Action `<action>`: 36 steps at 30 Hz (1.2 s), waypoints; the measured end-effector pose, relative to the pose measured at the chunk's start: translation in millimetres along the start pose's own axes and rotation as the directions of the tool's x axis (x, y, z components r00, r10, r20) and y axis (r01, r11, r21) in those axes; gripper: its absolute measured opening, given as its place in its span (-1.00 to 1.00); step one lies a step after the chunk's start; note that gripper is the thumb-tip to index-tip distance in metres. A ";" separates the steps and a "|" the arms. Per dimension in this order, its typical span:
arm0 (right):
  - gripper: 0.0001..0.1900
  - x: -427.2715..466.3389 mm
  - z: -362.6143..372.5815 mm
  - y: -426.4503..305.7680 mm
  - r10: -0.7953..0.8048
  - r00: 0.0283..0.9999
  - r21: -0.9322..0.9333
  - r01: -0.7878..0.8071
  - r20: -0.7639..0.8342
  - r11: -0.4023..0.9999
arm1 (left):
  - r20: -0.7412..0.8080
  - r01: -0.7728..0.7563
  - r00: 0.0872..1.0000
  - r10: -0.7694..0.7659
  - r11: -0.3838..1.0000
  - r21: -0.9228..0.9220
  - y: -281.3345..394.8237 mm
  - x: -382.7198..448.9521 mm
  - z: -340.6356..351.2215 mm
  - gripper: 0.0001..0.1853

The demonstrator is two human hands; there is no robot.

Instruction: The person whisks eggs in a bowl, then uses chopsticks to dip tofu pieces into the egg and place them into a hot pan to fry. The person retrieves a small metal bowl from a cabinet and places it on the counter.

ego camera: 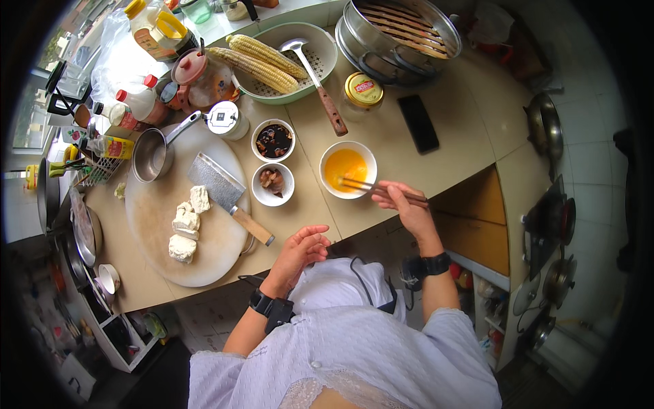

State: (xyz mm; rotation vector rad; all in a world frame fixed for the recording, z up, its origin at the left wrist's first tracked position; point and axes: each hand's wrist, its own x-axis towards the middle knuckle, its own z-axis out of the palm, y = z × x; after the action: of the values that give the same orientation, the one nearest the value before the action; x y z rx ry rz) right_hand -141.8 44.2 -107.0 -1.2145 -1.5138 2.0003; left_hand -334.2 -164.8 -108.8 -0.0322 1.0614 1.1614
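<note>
My right hand (406,207) grips a pair of chopsticks (368,186), whose tips dip into yellow beaten egg (345,167) inside a white bowl (374,161). Near the counter's front edge, my left hand (302,250) holds nothing, its fingers loosely bent and apart. Left of the egg bowl stand two small white bowls, one with dark sauce (275,141), the other with brown pieces (272,182). A cleaver (217,180) lies on the round cutting board (219,263) beside several white crumbly chunks (185,220).
Behind the bowls are a green basket (327,56) with corn cobs (263,61) and a ladle (319,87), a lidded glass jar (363,92), a steel steamer (403,30) and a black phone (418,124). A small saucepan (153,153) rests on the board's back left. Bottles crowd the left back.
</note>
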 end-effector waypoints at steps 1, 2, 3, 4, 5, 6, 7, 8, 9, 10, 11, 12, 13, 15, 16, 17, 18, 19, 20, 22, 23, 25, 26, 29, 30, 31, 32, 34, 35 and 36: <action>-0.62 0.9 0.4 -0.5 -0.040 0.998 0.027 0.041 -0.040 0.999 | -0.003 0.003 1.000 -0.003 1.000 0.000 0.4 1.1 0.0 -0.68; -0.63 1.2 0.9 -0.8 -0.070 0.994 0.049 0.075 -0.085 0.996 | -0.004 -0.003 1.000 0.003 1.000 0.000 0.2 1.4 0.1 -0.68; -0.63 0.6 1.3 -1.0 -0.115 0.985 0.074 0.125 -0.125 0.989 | -0.013 -0.002 1.000 0.002 1.000 0.002 -0.5 0.8 0.0 -0.69; -0.64 1.0 2.0 -1.1 -0.174 0.968 -0.043 0.169 -0.179 0.985 | -0.009 -0.016 1.000 0.016 1.000 -0.002 0.0 1.9 0.1 -0.69; -0.64 -0.1 2.2 -1.1 -0.113 0.986 -0.016 0.112 -0.121 0.994 | -0.026 0.002 1.000 -0.001 1.000 0.010 0.4 2.3 0.0 -0.69; -0.65 -1.1 2.9 -0.7 -0.069 0.995 0.003 0.069 -0.066 0.998 | -0.030 0.007 1.000 -0.006 1.000 0.015 0.2 1.1 0.0 -0.69; -0.66 -1.2 2.8 -0.6 0.003 1.000 0.009 -0.003 -0.025 1.000 | -0.031 0.010 0.999 -0.009 1.000 0.019 0.4 1.7 0.2 -0.69; -0.67 -2.3 2.2 -0.7 -0.038 0.999 0.069 0.040 -0.037 0.997 | -0.023 0.005 1.000 -0.005 1.000 0.014 0.7 2.3 0.1 -0.69; -0.67 -1.9 2.5 -0.5 -0.091 0.992 0.022 0.093 -0.087 0.995 | -0.018 0.003 1.000 -0.003 1.000 0.008 0.6 1.7 -0.7 -0.68; -0.67 -1.8 2.3 -0.5 -0.136 0.980 -0.028 0.133 -0.142 0.991 | -0.014 -0.001 1.000 0.001 1.000 0.001 0.7 1.7 -1.2 -0.68; -0.67 -1.6 1.7 -0.6 -0.191 0.962 -0.082 0.178 -0.194 0.981 | -0.011 0.002 1.000 -0.002 1.000 0.000 0.7 1.7 -1.3 -0.68; -0.68 -2.4 0.4 -0.9 -0.100 0.986 -0.114 0.085 -0.133 0.990 | -0.009 0.006 1.000 -0.006 1.000 -0.001 0.7 1.3 -1.5 -0.68; -0.67 -3.4 -0.3 -0.8 -0.088 0.989 -0.059 0.082 -0.115 0.995 | -0.009 0.007 1.000 -0.007 1.000 -0.004 1.4 2.1 -1.6 -0.68; -0.66 -5.1 -0.6 0.0 -0.078 0.994 0.047 0.082 -0.073 0.996 | 0.000 -0.003 1.000 0.003 1.000 -0.011 1.7 1.8 -1.9 -0.68; -0.67 -4.4 -0.3 0.7 -0.183 0.969 -0.003 0.185 -0.166 0.983 | 0.000 -0.009 1.000 0.009 1.000 -0.016 1.6 1.4 -2.2 -0.68; -0.67 -4.3 -0.4 1.4 -0.138 0.979 -0.019 0.137 -0.151 0.990 | -0.001 -0.010 1.000 0.010 1.000 -0.016 1.3 1.2 -2.2 -0.68; -0.68 -4.1 -0.1 2.3 -0.107 0.986 -0.036 0.103 -0.126 0.994 | -0.003 -0.010 1.000 0.010 1.000 -0.016 1.3 1.3 -2.2 -0.68; -0.69 -3.6 0.5 3.4 -0.058 0.990 -0.067 0.050 -0.125 0.997 | 0.002 -0.016 1.000 0.016 1.000 -0.019 1.8 1.9 -2.5 -0.68; -0.68 -3.8 1.2 4.6 0.019 0.997 0.016 -0.018 -0.074 1.000 | -0.002 -0.008 1.000 0.008 1.000 -0.015 2.1 2.9 -2.9 -0.68; -0.68 -1.5 2.7 6.2 -0.113 0.981 0.034 0.120 -0.155 0.992 | -0.001 0.003 1.000 -0.003 1.000 -0.015 0.4 3.5 -3.4 -0.68; -0.67 -0.3 3.6 6.6 -0.160 0.966 0.026 0.169 -0.206 0.985 | -0.002 0.001 1.000 -0.001 1.000 -0.017 -0.3 3.6 -3.7 -0.68; -0.66 0.5 2.9 5.4 -0.124 0.984 -0.028 0.121 -0.131 0.992 | 0.000 -0.004 1.000 0.004 1.000 -0.017 -0.1 4.4 -4.0 -0.67; -0.66 0.9 2.7 4.4 -0.070 0.995 0.020 0.072 -0.077 0.997 | 0.001 0.000 1.000 0.000 1.000 -0.014 0.1 4.7 -3.6 -0.67; -0.66 4.2 4.0 1.2 -0.084 0.991 0.048 0.090 -0.109 0.995 | -0.009 0.003 1.000 -0.003 1.000 -0.011 0.6 3.2 -3.1 -0.68; -0.66 5.7 3.9 -0.1 -0.123 0.983 -0.018 0.121 -0.136 0.992 | -0.016 0.002 1.000 -0.002 1.000 -0.012 0.9 3.7 -2.7 -0.69; -0.67 6.7 3.5 -1.4 -0.152 0.973 -0.091 0.138 -0.172 0.986 | -0.022 0.001 1.000 -0.002 1.000 -0.013 1.4 4.2 -2.2 -0.70; -0.67 6.6 1.9 -3.0 -0.076 0.995 -0.046 0.073 -0.069 0.996 | -0.019 0.001 1.000 -0.001 1.000 -0.013 2.2 4.4 -1.8 -0.70; -0.68 2.7 -1.6 -5.3 -0.100 0.990 0.004 0.101 -0.104 0.995 | -0.014 -0.001 1.000 0.001 1.000 -0.015 2.6 4.1 -1.7 -0.70; -0.68 0.0 -2.9 -6.1 -0.123 0.985 0.038 0.128 -0.117 0.991 | -0.019 0.000 1.000 0.000 1.000 -0.014 2.8 3.7 -1.8 -0.69; -0.69 -0.2 -4.8 -7.4 -0.192 0.966 -0.074 0.182 -0.173 0.981 | -0.023 0.000 1.000 -0.001 1.000 -0.012 3.6 4.3 -1.8 -0.69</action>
State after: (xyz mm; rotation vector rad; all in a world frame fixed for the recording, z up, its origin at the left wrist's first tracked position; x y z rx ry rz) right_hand -139.4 49.6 -100.5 -1.1908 -1.5432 1.6900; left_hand -338.0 -161.0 -111.1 -0.0549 1.0749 1.1691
